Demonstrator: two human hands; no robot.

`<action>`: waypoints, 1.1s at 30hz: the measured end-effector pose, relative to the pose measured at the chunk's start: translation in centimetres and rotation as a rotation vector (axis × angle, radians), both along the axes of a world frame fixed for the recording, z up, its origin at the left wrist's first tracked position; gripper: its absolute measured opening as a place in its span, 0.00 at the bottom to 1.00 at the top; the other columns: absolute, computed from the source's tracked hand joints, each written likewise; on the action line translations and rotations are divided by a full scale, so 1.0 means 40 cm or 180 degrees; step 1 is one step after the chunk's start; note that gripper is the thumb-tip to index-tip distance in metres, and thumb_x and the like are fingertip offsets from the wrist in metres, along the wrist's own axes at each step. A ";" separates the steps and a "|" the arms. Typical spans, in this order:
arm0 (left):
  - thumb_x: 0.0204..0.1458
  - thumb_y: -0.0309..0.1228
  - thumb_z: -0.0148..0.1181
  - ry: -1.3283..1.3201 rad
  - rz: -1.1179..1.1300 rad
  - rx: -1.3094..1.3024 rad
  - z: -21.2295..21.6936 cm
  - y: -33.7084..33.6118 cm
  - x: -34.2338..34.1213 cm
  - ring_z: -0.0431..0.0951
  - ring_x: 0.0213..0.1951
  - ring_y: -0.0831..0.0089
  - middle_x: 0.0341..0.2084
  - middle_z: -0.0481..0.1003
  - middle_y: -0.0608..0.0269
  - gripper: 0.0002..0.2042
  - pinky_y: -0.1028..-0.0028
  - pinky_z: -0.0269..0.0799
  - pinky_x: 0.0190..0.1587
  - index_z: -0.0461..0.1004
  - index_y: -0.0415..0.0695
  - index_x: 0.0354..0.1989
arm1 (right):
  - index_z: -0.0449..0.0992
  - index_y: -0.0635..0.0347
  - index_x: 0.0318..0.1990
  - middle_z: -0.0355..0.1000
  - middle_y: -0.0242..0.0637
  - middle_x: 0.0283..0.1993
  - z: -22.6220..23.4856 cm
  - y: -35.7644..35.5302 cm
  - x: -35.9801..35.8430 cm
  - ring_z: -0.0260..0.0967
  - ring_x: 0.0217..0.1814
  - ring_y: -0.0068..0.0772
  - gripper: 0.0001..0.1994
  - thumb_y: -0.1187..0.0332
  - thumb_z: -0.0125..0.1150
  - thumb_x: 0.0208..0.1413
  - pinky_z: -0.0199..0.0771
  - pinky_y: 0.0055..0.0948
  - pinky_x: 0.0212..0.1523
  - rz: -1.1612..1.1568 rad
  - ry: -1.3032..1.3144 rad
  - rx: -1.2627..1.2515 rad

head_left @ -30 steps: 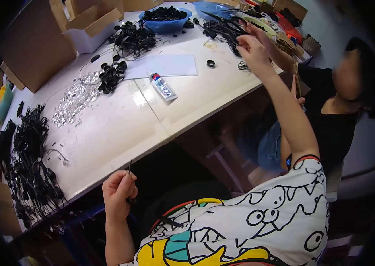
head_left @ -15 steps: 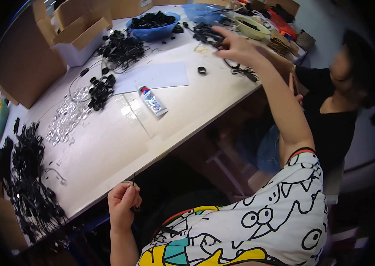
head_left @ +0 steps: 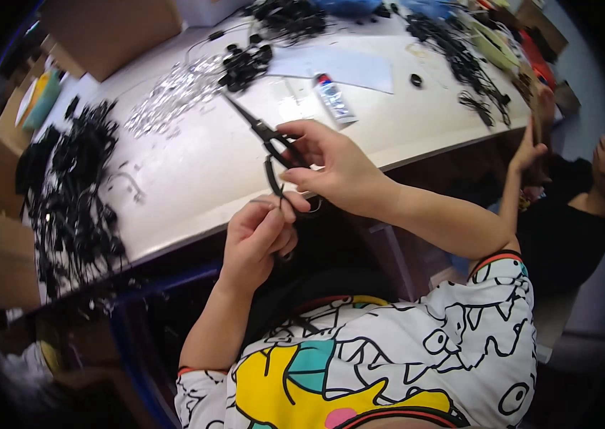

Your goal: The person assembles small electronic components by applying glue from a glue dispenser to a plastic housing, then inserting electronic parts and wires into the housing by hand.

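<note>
My right hand [head_left: 331, 161], its fingers curled round the handles, holds black long-nose pliers [head_left: 258, 127]. Their narrow tip points up and left over the table. Just below, my left hand [head_left: 259, 232] pinches a thin black cable [head_left: 281, 198] in front of the table edge. One pliers handle comes down close to the left fingertips; whether they touch I cannot tell. Most of the cable is hidden in the left fist, and a small dark part shows beneath it.
On the table [head_left: 195, 186] lie a heap of black cables [head_left: 77, 200], clear small parts [head_left: 174, 96], black round parts [head_left: 245, 63], a tube [head_left: 334, 99], a white sheet [head_left: 359, 64] and a black ring [head_left: 416, 80]. A co-worker [head_left: 567, 214] sits at the right.
My right hand has come back from the far side of the table and now holds the pliers. My left hand has moved up and right, still pinching the cable. The view has shifted.
</note>
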State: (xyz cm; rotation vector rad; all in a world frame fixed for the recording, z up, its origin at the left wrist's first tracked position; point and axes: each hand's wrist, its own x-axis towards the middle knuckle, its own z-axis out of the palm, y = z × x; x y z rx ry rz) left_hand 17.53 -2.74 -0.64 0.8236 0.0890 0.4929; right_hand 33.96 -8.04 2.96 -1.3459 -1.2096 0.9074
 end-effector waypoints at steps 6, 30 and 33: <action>0.54 0.27 0.45 0.0153 0.0225 0.0032 0.026 -0.010 -0.031 0.54 0.16 0.88 0.33 0.69 0.61 0.07 0.85 0.51 0.19 0.67 0.36 0.31 | 0.62 0.63 0.47 0.65 0.35 0.24 0.023 0.038 -0.035 0.65 0.25 0.22 0.21 0.71 0.57 0.43 0.65 0.20 0.26 -0.0192 -0.1476 -0.0009; 0.51 0.28 0.49 0.2003 0.1808 0.0997 0.007 0.149 -0.198 0.54 0.12 0.91 0.23 0.73 0.64 0.08 0.88 0.48 0.13 0.71 0.35 0.30 | 0.65 0.65 0.42 0.63 0.28 0.30 0.100 0.068 -0.113 0.57 0.31 0.14 0.20 0.63 0.56 0.42 0.56 0.12 0.31 0.1164 -0.0641 -0.1943; 0.50 0.27 0.49 0.2036 0.1925 0.1239 0.006 0.146 -0.194 0.60 0.17 0.88 0.20 0.72 0.65 0.09 0.86 0.54 0.19 0.72 0.35 0.28 | 0.65 0.65 0.42 0.63 0.27 0.29 0.095 0.088 -0.122 0.57 0.30 0.13 0.20 0.62 0.55 0.43 0.56 0.11 0.31 0.1185 -0.0649 -0.1991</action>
